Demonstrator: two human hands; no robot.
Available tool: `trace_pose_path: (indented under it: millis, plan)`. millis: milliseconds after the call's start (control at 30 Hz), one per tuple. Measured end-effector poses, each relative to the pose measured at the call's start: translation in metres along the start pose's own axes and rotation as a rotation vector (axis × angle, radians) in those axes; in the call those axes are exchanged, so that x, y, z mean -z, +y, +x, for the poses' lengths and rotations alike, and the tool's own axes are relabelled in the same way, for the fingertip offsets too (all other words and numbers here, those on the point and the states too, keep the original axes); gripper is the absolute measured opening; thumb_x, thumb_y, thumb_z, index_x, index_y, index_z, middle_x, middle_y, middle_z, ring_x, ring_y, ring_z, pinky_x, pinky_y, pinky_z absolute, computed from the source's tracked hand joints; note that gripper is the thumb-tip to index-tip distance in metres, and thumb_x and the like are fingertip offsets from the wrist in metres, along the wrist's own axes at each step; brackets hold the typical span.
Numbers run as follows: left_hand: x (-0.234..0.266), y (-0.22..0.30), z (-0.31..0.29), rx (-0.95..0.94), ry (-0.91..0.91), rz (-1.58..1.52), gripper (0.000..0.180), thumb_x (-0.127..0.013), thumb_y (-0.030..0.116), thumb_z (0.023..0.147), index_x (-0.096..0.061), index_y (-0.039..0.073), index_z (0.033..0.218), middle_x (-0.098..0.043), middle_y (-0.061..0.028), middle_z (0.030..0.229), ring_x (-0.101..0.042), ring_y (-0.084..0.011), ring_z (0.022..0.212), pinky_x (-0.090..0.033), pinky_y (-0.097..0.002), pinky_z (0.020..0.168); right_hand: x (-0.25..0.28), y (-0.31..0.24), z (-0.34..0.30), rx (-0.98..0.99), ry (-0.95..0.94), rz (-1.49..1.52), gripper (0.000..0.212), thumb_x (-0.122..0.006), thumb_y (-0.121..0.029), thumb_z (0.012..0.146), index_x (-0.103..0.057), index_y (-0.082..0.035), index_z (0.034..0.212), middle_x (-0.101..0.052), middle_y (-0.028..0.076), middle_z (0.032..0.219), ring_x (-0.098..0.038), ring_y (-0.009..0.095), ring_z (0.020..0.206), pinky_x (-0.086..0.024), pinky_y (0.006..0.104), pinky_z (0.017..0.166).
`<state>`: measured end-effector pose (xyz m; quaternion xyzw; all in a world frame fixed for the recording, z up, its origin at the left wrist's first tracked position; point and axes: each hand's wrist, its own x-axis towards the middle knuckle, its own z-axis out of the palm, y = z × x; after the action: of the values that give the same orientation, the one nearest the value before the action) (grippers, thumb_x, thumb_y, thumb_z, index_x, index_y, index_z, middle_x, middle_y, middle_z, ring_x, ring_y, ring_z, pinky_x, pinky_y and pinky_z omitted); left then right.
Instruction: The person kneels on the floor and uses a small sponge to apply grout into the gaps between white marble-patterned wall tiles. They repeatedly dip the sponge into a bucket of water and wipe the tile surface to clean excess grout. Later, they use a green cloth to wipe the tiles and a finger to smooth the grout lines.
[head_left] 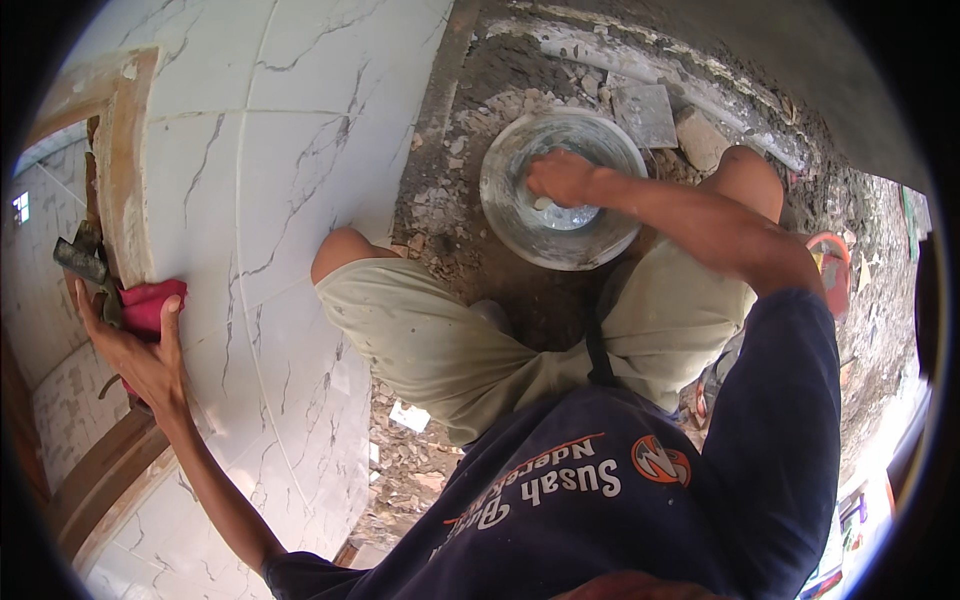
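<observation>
Inside the basin (508, 222), right hand (565, 178) clear of left rim (485, 180).

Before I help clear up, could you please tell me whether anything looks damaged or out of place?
Yes: broken rubble lies strewn around the basin, with a loose-looking square slab among it, in contrast with the neatly laid marbled tiles. The wooden frame at left also looks patchy and worn.

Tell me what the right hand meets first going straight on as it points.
Likely the left inner wall of the pale bucket; the right hand is at unclear depth, so perhaps the bucket's bottom.
</observation>
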<state>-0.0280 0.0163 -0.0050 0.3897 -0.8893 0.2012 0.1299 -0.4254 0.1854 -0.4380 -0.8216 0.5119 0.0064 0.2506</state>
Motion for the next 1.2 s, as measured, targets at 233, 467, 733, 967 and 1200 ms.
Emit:
trace_pose_path:
  millis: [233,467,733,967,1200]
  plan:
    - [-0.002,0.003,0.002,-0.034,0.006,0.012,0.115,-0.09,0.052,0.086,-0.028,0.002,0.169,-0.047,-0.0269,0.159,-0.051,-0.0407,0.143,-0.04,-0.0522,0.121,0.077,0.02,-0.008,-0.098,-0.268,0.289,0.03,-0.088,-0.008,0.071,-0.083,-0.009,0.1,-0.079,0.012,0.095,-0.076,0.032,0.088,-0.056,0.0451,0.075]
    - [-0.001,-0.001,-0.005,-0.01,-0.027,0.039,0.125,-0.092,0.058,0.081,-0.025,0.0,0.17,-0.041,-0.0264,0.164,-0.049,-0.043,0.144,-0.04,-0.0524,0.121,0.101,0.046,-0.018,-0.01,-0.17,0.912,0.023,-0.091,-0.013,0.08,-0.082,-0.005,0.1,-0.074,0.0,0.085,-0.067,0.012,0.079,-0.05,0.0356,0.07]
    - [0.005,0.001,0.003,0.006,-0.006,0.103,0.131,-0.086,0.071,0.077,-0.026,-0.001,0.169,-0.044,-0.0248,0.164,-0.049,-0.0446,0.139,-0.039,-0.0541,0.118,0.179,0.062,-0.012,-0.029,0.531,1.335,0.045,-0.087,-0.027,0.095,-0.073,-0.005,0.132,-0.075,-0.004,0.099,-0.061,0.003,0.087,-0.048,0.0254,0.077]
    - [0.012,-0.004,0.0,0.017,-0.012,0.125,0.133,-0.086,0.074,0.074,-0.03,-0.004,0.166,-0.048,-0.0258,0.158,-0.049,-0.0469,0.136,-0.038,-0.0555,0.116,0.278,0.102,0.074,-0.242,1.223,1.02,0.052,-0.082,-0.035,0.095,-0.074,-0.003,0.135,-0.081,0.007,0.112,-0.076,0.017,0.107,-0.059,0.0337,0.093]
    - [0.003,0.0,0.006,0.007,-0.017,0.092,0.134,-0.085,0.074,0.074,-0.029,-0.006,0.165,-0.048,-0.0263,0.158,-0.05,-0.0474,0.133,-0.038,-0.0553,0.115,0.352,0.117,0.121,-0.576,1.354,0.889,0.046,-0.082,-0.04,0.086,-0.084,-0.011,0.121,-0.083,0.012,0.111,-0.08,0.029,0.104,-0.061,0.0425,0.098]
